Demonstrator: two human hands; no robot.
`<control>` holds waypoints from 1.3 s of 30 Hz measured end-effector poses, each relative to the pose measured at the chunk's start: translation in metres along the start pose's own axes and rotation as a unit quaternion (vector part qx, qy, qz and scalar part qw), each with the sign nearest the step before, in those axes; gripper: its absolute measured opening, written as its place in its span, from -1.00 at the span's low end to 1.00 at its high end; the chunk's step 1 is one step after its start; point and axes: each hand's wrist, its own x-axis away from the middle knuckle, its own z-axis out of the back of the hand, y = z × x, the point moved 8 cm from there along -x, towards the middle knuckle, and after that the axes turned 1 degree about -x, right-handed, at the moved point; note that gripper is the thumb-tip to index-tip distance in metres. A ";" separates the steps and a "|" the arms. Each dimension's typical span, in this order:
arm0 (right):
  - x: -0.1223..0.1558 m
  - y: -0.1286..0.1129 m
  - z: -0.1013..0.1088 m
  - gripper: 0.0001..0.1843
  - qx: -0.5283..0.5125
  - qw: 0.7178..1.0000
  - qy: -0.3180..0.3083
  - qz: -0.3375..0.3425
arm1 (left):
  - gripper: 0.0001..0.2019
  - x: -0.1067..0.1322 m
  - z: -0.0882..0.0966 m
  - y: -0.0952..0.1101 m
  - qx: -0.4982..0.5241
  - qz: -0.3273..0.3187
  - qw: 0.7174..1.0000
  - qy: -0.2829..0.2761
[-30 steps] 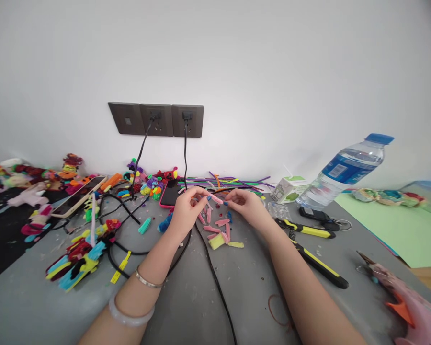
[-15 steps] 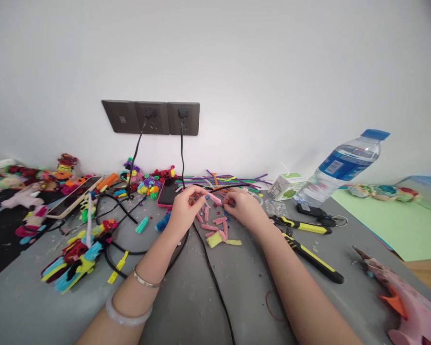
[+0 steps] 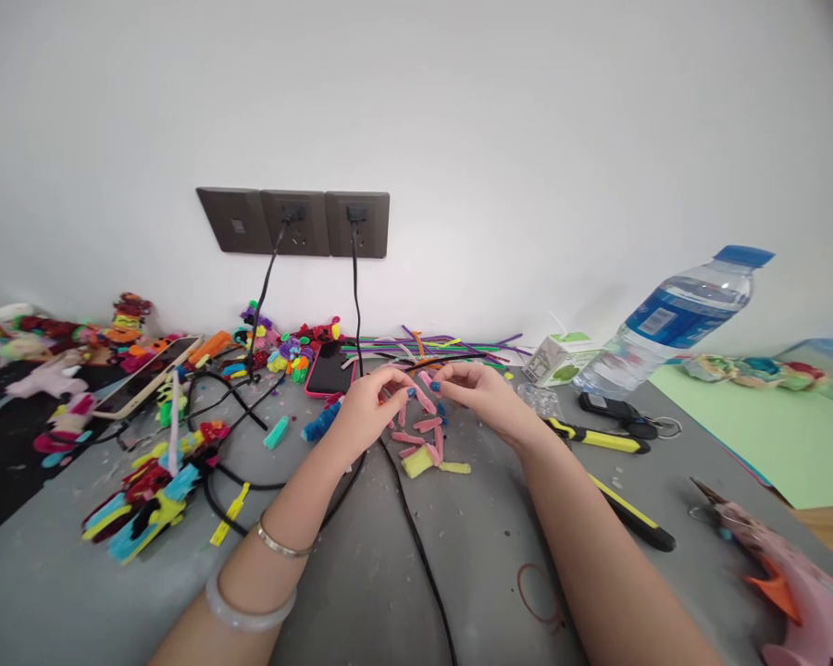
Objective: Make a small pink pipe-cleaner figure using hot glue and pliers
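Currently, a short pink fuzzy strip (image 3: 427,400) beyond the flat yellow fuzzy block (image 3: 416,463) seems pinched by the right hand (image 3: 486,396); I cannot tell if the left hand (image 3: 366,407) grips. Other pink strips (image 3: 407,437) by the block look unused.

Count: left hand (image 3: 367,407), 1; right hand (image 3: 490,402), 1. Bracelets (image 3: 283,545), 2. Pink fuzzy pieces (image 3: 407,437), at least 5; overlap prevents an exact figure. Yellow fuzzy pieces (image 3: 417,462) beside them, 2. Phones (image 3: 329,372), 2. Wall plates (image 3: 375,237), 3; plugs (image 3: 356,214), 2. Bottle (image 3: 666,324), 1; drink carton (image 3: 564,358), 1. Yellow-and-black tool handles (image 3: 607,439), 2. Pink glue gun (image 3: 815,606), 1. Bundled long stems (image 3: 451,349), many, not countable.
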 end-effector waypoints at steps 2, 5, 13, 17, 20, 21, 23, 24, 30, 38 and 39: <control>0.000 0.004 -0.001 -0.69 -0.004 1.000 -0.006 -0.018 | -0.87 0.000 0.001 -0.001 0.004 0.001 1.000 0.003; 0.000 0.010 0.000 -0.68 -0.004 0.999 -0.015 -0.031 | -0.87 0.000 0.002 -0.003 0.013 0.002 1.000 0.009; 0.000 0.012 -0.004 -0.69 0.002 0.999 -0.039 -0.031 | -0.86 -0.001 0.002 -0.005 0.008 0.011 1.000 0.014; 0.000 0.010 -0.008 -0.70 0.003 0.998 -0.053 -0.029 | -0.87 -0.001 0.003 -0.004 0.000 0.001 1.000 0.018; 0.000 0.009 -0.008 -0.70 0.009 0.998 -0.054 -0.027 | -0.87 0.000 0.003 -0.001 -0.002 -0.005 1.000 0.016; 0.001 0.009 -0.008 -0.70 0.010 0.998 -0.052 -0.028 | -0.87 0.000 0.003 -0.001 -0.002 -0.005 1.000 0.017; 0.001 0.009 -0.008 -0.70 0.009 0.998 -0.049 -0.031 | -0.87 0.000 0.004 0.000 -0.006 -0.005 1.000 0.021; 0.001 0.008 -0.008 -0.70 0.008 0.998 -0.049 -0.032 | -0.88 0.000 0.004 0.000 -0.008 -0.004 1.000 0.024; 0.001 0.007 -0.010 -0.71 0.002 0.998 -0.058 -0.030 | -0.89 0.001 0.003 0.001 -0.012 -0.006 0.999 0.030; 0.003 0.008 -0.012 -0.72 0.003 0.997 -0.067 -0.036 | -0.88 0.001 0.002 0.001 0.000 -0.002 1.000 0.023; 0.003 0.007 -0.012 -0.72 0.004 0.997 -0.066 -0.037 | -0.88 0.001 0.002 0.001 0.000 -0.003 1.000 0.022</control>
